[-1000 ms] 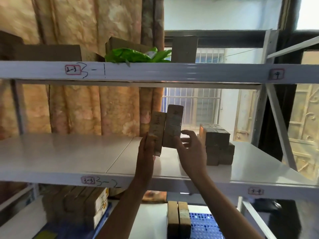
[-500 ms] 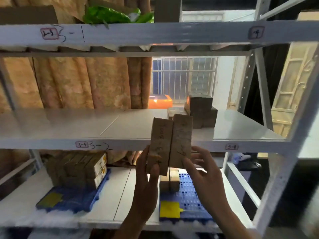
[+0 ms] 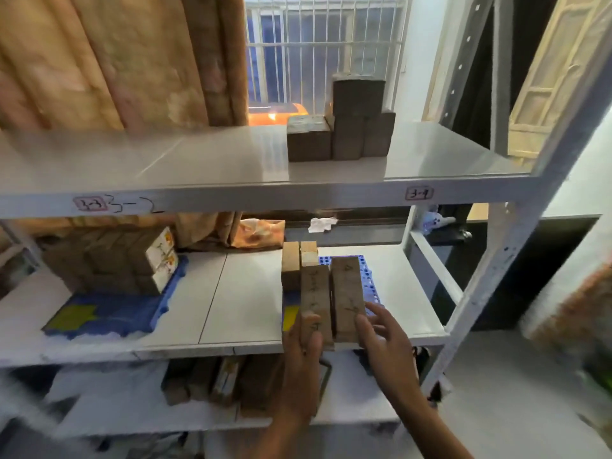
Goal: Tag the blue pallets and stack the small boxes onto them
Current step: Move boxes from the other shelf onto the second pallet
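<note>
Two small brown boxes stand side by side on end, held between my left hand and my right hand just over the front of the right blue pallet. That pallet carries a yellow tag and two more small boxes at its back. A second blue pallet with a yellow tag lies at the left, stacked with several boxes. More small boxes stand on the shelf above.
The white shelf beam runs just above the pallet level and a grey upright post stands at the right. Several boxes sit on the lowest shelf. Curtains and a barred window are behind.
My hands have lowered the two boxes from the upper shelf level down to the right pallet's shelf. The view has tilted downward.
</note>
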A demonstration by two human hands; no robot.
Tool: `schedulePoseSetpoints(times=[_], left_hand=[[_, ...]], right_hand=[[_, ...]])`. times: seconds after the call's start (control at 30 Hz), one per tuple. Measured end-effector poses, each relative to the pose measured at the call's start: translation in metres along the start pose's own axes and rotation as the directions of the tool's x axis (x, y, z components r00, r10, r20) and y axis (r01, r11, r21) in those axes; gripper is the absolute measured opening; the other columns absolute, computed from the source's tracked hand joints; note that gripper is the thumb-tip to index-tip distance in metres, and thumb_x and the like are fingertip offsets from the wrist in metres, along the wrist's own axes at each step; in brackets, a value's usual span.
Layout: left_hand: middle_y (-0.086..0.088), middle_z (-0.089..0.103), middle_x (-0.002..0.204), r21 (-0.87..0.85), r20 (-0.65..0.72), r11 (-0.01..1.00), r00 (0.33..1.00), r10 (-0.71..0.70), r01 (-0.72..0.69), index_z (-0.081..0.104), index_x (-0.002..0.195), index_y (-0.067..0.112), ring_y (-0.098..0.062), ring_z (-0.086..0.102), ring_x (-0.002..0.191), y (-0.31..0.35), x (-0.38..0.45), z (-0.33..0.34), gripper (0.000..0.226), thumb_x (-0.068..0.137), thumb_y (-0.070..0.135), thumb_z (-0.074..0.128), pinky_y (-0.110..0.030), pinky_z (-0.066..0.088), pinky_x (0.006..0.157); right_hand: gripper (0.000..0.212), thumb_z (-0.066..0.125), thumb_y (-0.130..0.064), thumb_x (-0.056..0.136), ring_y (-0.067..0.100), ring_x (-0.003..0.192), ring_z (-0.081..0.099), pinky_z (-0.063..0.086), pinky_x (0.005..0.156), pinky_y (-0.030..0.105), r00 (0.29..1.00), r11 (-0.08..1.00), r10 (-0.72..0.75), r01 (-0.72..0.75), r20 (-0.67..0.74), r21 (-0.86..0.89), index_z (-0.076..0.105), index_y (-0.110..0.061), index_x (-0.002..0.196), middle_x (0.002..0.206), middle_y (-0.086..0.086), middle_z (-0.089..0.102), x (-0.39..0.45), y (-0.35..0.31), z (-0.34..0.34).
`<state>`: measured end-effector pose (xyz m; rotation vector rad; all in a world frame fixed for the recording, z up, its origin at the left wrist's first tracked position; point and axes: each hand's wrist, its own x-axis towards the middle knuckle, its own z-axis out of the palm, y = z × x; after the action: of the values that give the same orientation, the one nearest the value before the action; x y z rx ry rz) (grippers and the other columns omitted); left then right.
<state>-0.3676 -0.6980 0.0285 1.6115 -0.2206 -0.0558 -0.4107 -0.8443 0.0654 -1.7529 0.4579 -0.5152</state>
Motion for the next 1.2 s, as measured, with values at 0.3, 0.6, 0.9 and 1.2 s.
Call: schedulePoseSetpoints(times=[0.3, 0.6, 0.9, 1.2], left_hand=[[0.001, 0.061, 0.12, 0.035, 0.045, 0.969, 0.968, -0.247, 0.245, 0.045, 0.119, 0.033, -0.013, 0.063, 0.106, -0.04, 0.095, 0.062, 0.023, 0.1, 0.041, 0.056, -0.025, 0.051, 0.083], [-0.001, 0.055, 0.128, 0.242, 0.103, 0.923, 0.938, -0.332, 0.3, 0.047, 0.128, 0.023, -0.018, 0.056, 0.117, -0.087, 0.198, 0.098, 0.036, 0.1, 0.045, 0.054, -0.029, 0.045, 0.09], [0.006, 0.04, 0.144, 0.183, -0.015, 0.955, 0.972, -0.235, 0.233, 0.04, 0.145, 0.024, -0.006, 0.042, 0.132, -0.093, 0.148, 0.104, 0.053, 0.096, 0.027, 0.061, -0.037, 0.043, 0.112], [0.009, 0.04, 0.154, 0.281, 0.209, 0.936, 0.938, -0.278, 0.214, 0.038, 0.153, 0.025, -0.009, 0.038, 0.141, -0.096, 0.188, 0.114, 0.054, 0.1, 0.025, 0.05, -0.03, 0.033, 0.116]], right_hand=[[0.036, 0.057, -0.04, 0.104, 0.008, 0.09, 0.073, 0.063, 0.082, 0.034, 0.991, 0.985, 0.119, -0.126, -0.061, -0.121, 0.066, -0.027, 0.136, 0.106, -0.003, 0.076, 0.112, 0.065, 0.006], [0.037, 0.048, -0.042, 0.107, 0.019, 0.107, 0.069, 0.058, 0.094, 0.035, 0.97, 0.948, 0.235, -0.242, -0.059, -0.206, 0.069, -0.023, 0.131, 0.116, -0.003, 0.072, 0.219, 0.12, 0.022], [0.038, 0.048, -0.044, 0.107, 0.019, 0.11, 0.068, 0.056, 0.084, 0.024, 0.964, 0.951, 0.254, -0.265, -0.085, -0.162, 0.067, -0.022, 0.132, 0.122, 0.002, 0.072, 0.24, 0.139, 0.039], [0.038, 0.05, -0.038, 0.107, 0.018, 0.107, 0.068, 0.051, 0.076, 0.018, 0.965, 0.952, 0.243, -0.257, -0.102, -0.168, 0.068, -0.018, 0.134, 0.121, 0.003, 0.073, 0.258, 0.139, 0.043]])
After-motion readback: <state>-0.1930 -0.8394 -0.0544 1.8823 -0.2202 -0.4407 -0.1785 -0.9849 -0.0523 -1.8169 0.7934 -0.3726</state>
